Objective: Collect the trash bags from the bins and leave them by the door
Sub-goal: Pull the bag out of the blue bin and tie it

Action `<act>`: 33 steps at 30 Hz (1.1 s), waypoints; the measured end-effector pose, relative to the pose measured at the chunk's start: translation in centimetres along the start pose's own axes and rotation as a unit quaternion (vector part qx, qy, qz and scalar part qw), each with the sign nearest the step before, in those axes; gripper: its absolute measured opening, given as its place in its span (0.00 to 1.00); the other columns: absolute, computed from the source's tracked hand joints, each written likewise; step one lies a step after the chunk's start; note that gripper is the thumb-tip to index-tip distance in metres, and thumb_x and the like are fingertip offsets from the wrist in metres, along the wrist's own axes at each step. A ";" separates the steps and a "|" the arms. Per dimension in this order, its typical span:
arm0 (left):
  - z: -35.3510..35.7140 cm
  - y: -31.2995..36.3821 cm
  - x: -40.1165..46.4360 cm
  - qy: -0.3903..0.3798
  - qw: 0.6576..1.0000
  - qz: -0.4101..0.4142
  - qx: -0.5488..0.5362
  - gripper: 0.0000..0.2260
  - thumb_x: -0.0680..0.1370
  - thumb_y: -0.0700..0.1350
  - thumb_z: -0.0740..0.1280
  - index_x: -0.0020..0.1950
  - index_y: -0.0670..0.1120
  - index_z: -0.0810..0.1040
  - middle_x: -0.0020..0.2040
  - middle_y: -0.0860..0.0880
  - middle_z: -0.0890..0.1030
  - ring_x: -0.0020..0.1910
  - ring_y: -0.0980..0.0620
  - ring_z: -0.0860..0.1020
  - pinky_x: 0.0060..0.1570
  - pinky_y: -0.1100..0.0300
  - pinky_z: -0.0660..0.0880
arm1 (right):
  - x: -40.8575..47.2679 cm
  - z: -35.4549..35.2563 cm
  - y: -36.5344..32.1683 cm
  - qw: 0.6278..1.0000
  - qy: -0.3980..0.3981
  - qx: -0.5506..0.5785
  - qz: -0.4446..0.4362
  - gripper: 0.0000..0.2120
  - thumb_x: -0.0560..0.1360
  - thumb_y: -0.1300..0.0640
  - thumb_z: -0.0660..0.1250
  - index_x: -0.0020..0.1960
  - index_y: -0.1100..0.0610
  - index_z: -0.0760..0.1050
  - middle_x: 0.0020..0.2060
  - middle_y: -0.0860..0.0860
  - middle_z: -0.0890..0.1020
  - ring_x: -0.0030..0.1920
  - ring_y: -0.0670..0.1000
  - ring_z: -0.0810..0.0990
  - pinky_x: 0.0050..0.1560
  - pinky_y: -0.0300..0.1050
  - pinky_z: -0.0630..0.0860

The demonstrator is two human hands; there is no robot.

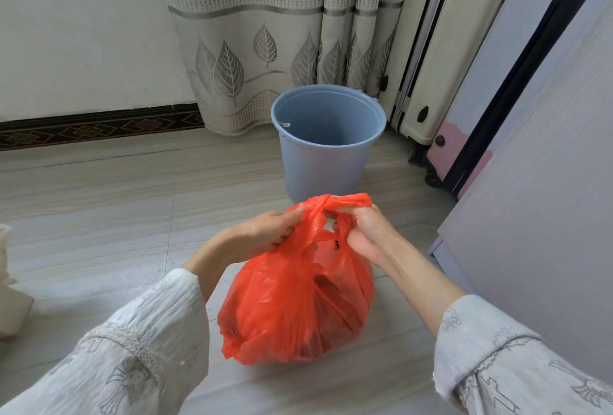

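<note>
- Two hands grip the red trash bag (pixel 295 298): left hand (pixel 265 232) pinches one handle, right hand (pixel 365 232) curls round the other.
- Bag seems to rest on the floor (pixel 99 199), just before the blue bin (pixel 326 146).

both hands (pixel 318 232) gripping red bag (pixel 292 308), blue bin (pixel 323 156)

The person wore a loose white top of thin, crinkled cloth. Both sleeves (pixel 139 348) were wide and ended short of the wrists, leaving the forearms and hands (pixel 265 230) bare. Faint grey printed figures were scattered over the cloth. The left sleeve had a lacy band across it, and the right sleeve's (pixel 504 358) cuff edge looked slightly frayed.
</note>
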State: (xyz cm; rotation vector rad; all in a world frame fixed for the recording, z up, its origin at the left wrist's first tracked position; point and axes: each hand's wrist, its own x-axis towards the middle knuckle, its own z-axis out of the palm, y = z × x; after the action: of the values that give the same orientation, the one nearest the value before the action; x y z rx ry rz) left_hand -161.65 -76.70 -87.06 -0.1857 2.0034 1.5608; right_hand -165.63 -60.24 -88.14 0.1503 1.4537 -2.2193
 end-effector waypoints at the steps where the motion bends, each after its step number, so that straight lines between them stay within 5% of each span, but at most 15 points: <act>1: 0.1 0.1 -0.1 0.028 1.000 0.014 -0.003 0.16 0.78 0.57 0.54 0.51 0.50 0.76 0.41 0.50 0.78 0.38 0.53 0.73 0.39 0.62 0.67 | 0.2 -0.3 -0.1 1.000 0.006 0.001 0.002 0.07 0.68 0.71 0.64 0.37 0.60 0.74 0.30 0.51 0.83 0.31 0.46 0.82 0.32 0.38 0.66; 5: -0.1 0.6 -0.5 0.088 0.988 0.095 -0.082 0.12 0.79 0.51 0.58 0.63 0.57 0.70 0.49 0.50 0.79 0.43 0.51 0.77 0.48 0.58 0.74 | 0.3 -1.0 -0.3 1.000 0.020 0.002 -0.008 0.06 0.68 0.70 0.64 0.36 0.61 0.76 0.27 0.50 0.82 0.29 0.46 0.77 0.34 0.40 0.66; 8: -0.2 0.5 -0.3 0.096 0.966 0.137 -0.195 0.14 0.78 0.48 0.61 0.63 0.52 0.71 0.56 0.46 0.78 0.52 0.48 0.78 0.58 0.50 0.74 | 0.0 -1.0 -0.5 1.000 -0.006 0.008 -0.005 0.06 0.74 0.62 0.63 0.42 0.64 0.77 0.32 0.53 0.82 0.32 0.48 0.77 0.30 0.37 0.74; 13: 0.9 1.3 0.2 0.056 0.945 0.145 -0.289 0.09 0.78 0.50 0.60 0.50 0.47 0.76 0.50 0.51 0.79 0.54 0.56 0.76 0.54 0.59 0.72 | -0.1 0.1 -0.3 0.999 -0.047 -0.016 0.014 0.38 0.66 0.44 0.68 0.59 0.76 0.69 0.48 0.66 0.73 0.41 0.56 0.74 0.37 0.43 0.75; 15: 1.2 1.6 0.7 0.097 0.938 0.140 -0.303 0.11 0.79 0.50 0.58 0.45 0.47 0.76 0.50 0.51 0.79 0.52 0.56 0.76 0.53 0.59 0.71 | 0.0 0.4 -0.3 0.997 -0.070 -0.017 0.023 0.33 0.62 0.40 0.69 0.48 0.71 0.75 0.37 0.61 0.75 0.34 0.52 0.73 0.34 0.43 0.71; 18: 1.4 2.0 1.4 0.153 0.892 0.142 -0.401 0.16 0.81 0.50 0.51 0.37 0.47 0.70 0.50 0.49 0.80 0.44 0.55 0.81 0.46 0.59 0.74 | 0.2 0.9 -0.4 0.999 -0.012 0.032 0.021 0.22 0.71 0.40 0.63 0.34 0.60 0.73 0.29 0.55 0.78 0.32 0.51 0.76 0.37 0.44 0.72; 22: 0.8 1.6 2.0 0.218 0.809 0.154 -0.523 0.16 0.82 0.48 0.48 0.36 0.46 0.65 0.38 0.45 0.83 0.44 0.49 0.81 0.42 0.56 0.75 | 0.6 0.0 -0.8 0.985 0.103 0.136 -0.015 0.21 0.79 0.44 0.54 0.38 0.58 0.73 0.34 0.56 0.83 0.39 0.51 0.80 0.44 0.42 0.73; 24: 0.7 1.5 2.1 0.223 0.785 0.159 -0.556 0.17 0.82 0.47 0.49 0.36 0.45 0.65 0.30 0.46 0.77 0.34 0.49 0.81 0.43 0.54 0.75 | 0.0 -0.3 -1.1 0.965 0.084 0.249 -0.002 0.24 0.80 0.46 0.50 0.38 0.61 0.73 0.25 0.56 0.81 0.31 0.53 0.81 0.45 0.45 0.74; 26: 0.5 1.3 2.1 0.223 0.768 0.147 -0.582 0.18 0.82 0.48 0.49 0.34 0.44 0.64 0.23 0.49 0.67 0.24 0.51 0.73 0.40 0.54 0.75 | -0.4 -0.5 -1.4 0.943 0.076 0.324 0.014 0.26 0.80 0.46 0.46 0.35 0.62 0.71 0.16 0.53 0.69 0.18 0.52 0.72 0.41 0.49 0.74; 29: -0.3 0.2 2.0 0.240 0.790 0.113 -0.553 0.18 0.82 0.48 0.47 0.33 0.46 0.60 0.16 0.53 0.58 0.15 0.56 0.59 0.30 0.61 0.66 | -0.8 -1.3 -1.6 0.965 0.113 0.234 0.031 0.27 0.80 0.45 0.42 0.33 0.60 0.65 0.13 0.49 0.56 0.14 0.48 0.56 0.25 0.39 0.64; 33: -2.0 -2.0 1.8 0.285 0.808 0.076 -0.510 0.18 0.82 0.48 0.47 0.32 0.47 0.60 0.13 0.54 0.56 0.12 0.58 0.54 0.17 0.73 0.56 | -1.3 -3.0 -0.9 0.977 0.215 0.007 0.014 0.29 0.79 0.40 0.41 0.31 0.60 0.62 0.12 0.47 0.54 0.12 0.46 0.53 0.19 0.31 0.59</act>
State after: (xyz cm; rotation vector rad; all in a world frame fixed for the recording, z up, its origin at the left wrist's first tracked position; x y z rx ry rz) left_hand -162.94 -78.68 -89.44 -1.0303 1.2985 2.8046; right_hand -165.36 -56.85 -88.22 0.6883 1.6366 -2.2649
